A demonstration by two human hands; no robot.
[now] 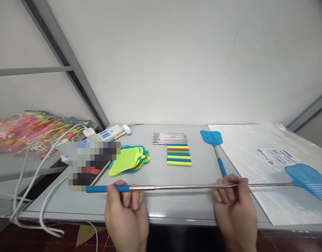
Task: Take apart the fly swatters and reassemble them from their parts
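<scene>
A long fly swatter (176,187) with a metal telescopic shaft lies level across both hands, above the table's front part. My left hand (126,213) is closed around its blue handle, at the left. Farther right, my right hand (235,210) pinches the thin shaft between thumb and fingers. The blue swatter head points right, over a white package. Just behind my right hand lies a second, shorter blue fly swatter (220,162), its head toward the wall. A stack of perforated swatter heads (128,161), yellow-green on top, rests left of centre.
Metal rods (169,138) lie in a row near the wall, with coloured handles (179,155) in front. A white package (271,203) covers the right side. On the left are a power strip (109,133), a partly blurred tablet-like device (97,168), loose white cables and bagged colourful items (37,133).
</scene>
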